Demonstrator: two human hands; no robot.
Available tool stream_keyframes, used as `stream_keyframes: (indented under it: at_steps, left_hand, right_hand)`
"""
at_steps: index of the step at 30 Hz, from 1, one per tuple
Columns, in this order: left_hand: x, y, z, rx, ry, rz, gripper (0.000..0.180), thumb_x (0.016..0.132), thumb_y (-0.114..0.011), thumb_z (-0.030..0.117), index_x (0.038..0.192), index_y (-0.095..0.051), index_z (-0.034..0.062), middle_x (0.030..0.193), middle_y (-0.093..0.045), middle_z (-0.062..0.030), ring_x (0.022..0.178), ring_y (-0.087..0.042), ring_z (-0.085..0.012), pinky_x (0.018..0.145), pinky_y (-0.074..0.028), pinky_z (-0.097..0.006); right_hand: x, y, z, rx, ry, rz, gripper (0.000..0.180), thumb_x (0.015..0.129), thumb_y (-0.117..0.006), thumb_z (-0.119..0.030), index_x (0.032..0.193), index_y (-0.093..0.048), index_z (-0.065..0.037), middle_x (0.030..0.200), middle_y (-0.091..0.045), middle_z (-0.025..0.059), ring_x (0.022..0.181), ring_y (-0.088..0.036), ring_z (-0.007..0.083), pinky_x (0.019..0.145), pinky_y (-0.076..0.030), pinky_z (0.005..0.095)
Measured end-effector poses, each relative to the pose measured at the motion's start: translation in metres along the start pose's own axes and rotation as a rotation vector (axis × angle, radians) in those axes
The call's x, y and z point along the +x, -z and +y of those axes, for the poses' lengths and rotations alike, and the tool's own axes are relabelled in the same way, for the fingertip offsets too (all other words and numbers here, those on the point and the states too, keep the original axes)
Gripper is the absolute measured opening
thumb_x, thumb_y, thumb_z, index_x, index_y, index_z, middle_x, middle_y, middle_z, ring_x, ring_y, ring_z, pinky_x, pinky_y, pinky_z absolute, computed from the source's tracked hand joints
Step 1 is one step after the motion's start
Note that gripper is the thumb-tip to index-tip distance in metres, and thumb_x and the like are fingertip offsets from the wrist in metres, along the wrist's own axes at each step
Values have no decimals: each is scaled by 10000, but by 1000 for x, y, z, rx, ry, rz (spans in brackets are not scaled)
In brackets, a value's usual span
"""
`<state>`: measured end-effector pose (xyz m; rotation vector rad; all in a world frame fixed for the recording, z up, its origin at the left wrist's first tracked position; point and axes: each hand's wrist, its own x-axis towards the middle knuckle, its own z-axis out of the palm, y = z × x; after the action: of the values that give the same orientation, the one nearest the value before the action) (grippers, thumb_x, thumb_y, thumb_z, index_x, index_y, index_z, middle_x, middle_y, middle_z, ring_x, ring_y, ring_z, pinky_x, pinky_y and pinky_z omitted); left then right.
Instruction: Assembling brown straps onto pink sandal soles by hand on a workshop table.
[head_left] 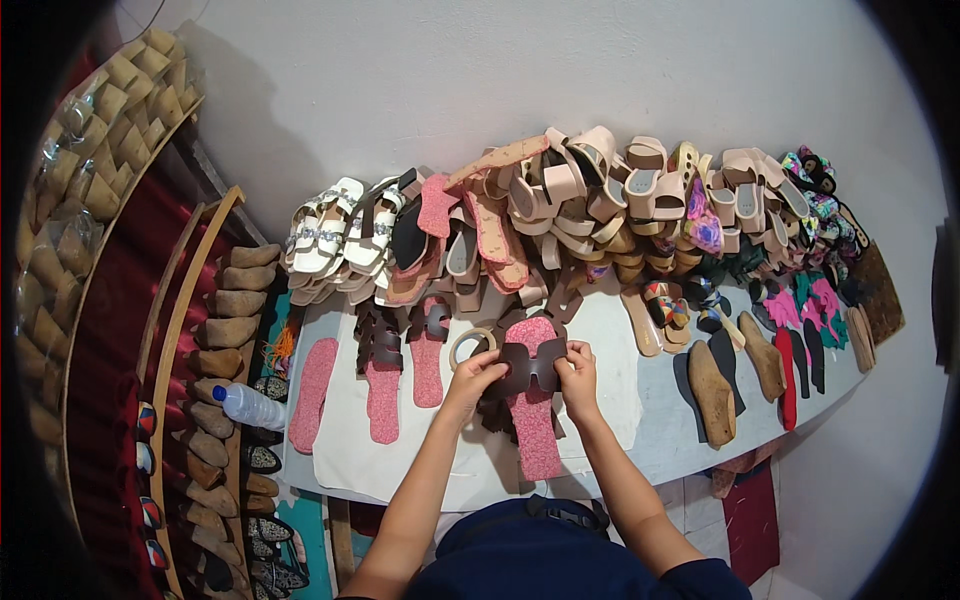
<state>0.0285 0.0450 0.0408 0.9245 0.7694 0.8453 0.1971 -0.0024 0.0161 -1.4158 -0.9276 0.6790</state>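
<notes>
A dark brown sandal upper (532, 367) is stretched between my two hands over a pink speckled insole (537, 430). My left hand (473, 382) pinches the upper's left end, and my right hand (577, 377) pinches its right end. The insole's toe end shows above the upper and its heel points toward me. Close by my left hand lies a roll of tape (472, 345). More dark brown pieces lie partly hidden beneath the insole. To the left are two pink insoles with brown uppers laid across them (383, 400) (428, 370).
Piled sandals (560, 195) line the table's back against the wall. A bare pink insole (314, 395) lies at the left edge, near a water bottle (250, 406). Wooden shoe lasts (711, 392) rest on the right side; shelves of lasts (220, 333) stand at left.
</notes>
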Motion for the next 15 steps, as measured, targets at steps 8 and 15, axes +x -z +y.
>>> stream_keyframes:
  at_steps: [8, 15]
  left_hand:
    - [1, 2, -6, 50, -35, -31, 224, 771, -491, -5, 987, -533, -49, 877, -578, -60, 747, -553, -96, 683, -455, -206]
    - [4, 10, -10, 52, 3, -100, 248, 780, -446, 20, 1010, -518, -39, 908, -579, -64, 788, -559, -113, 744, -440, -225]
  right_hand:
    - [-3, -2, -2, -31, -4, 5, 137, 693, -578, -135, 730, -611, -7, 915, -461, 71, 937, -355, 231, 844, -281, 316]
    - [-5, -5, -2, -10, -18, -38, 138, 697, -591, -147, 716, -616, -13, 931, -453, 66, 947, -346, 228, 853, -275, 319]
